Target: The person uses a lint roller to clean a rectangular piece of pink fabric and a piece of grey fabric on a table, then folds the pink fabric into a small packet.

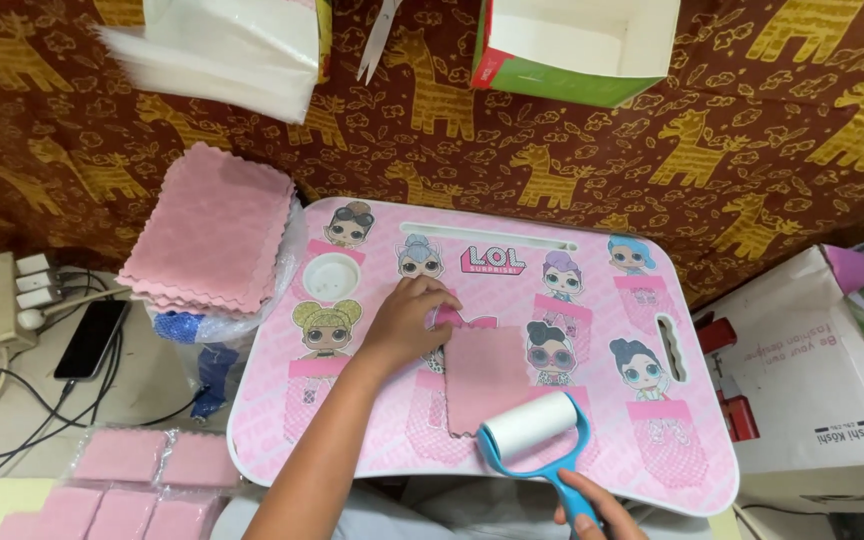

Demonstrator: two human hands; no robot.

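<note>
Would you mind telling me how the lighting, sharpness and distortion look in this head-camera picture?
In the head view, light is soft and even, with only a faint shadow beside the left hand on the pink lap tray; no strong glare. The pink cloth square and lint roller are sharp. The right hand is cut by the bottom edge, and the wide lens bows the tray's edges.

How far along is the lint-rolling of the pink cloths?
In hand: one pink scallop-edged cloth square lies flat on the pink cartoon-printed lap tray. The left hand pins its top corner; the right hand has a grip on the blue-handled white lint roller at its lower edge. Looks done: bagged pink packs. Possibly left: the loose pink stack; whether it has been rolled cannot be told.
</note>
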